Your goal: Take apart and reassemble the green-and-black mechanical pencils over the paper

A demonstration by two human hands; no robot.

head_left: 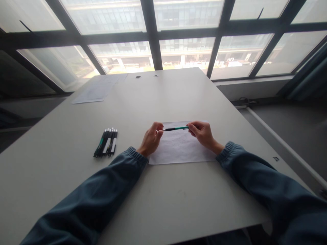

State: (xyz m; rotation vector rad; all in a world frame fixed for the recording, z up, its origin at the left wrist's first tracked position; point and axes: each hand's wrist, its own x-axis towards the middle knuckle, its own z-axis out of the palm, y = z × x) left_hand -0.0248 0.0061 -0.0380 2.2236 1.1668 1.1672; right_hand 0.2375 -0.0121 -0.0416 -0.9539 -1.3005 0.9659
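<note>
A green and black pen point(176, 128) lies level between my two hands, over a sheet of white paper point(178, 149). My right hand point(201, 133) pinches its green end, the clip showing near the fingers. At the dark tip, my left hand point(152, 137) has its thumb and fingers closed around the point, which is partly hidden there. Left of the paper, several pens point(106, 143) lie side by side in a row, mostly black, some with white labels and one with green.
The white table point(153, 105) reaches to a large window point(186, 51). More paper sheets point(94, 90) lie at its far left corner. Near the far edge is a round dark disc point(138, 77). A small dark mark point(276, 159) shows on the right side.
</note>
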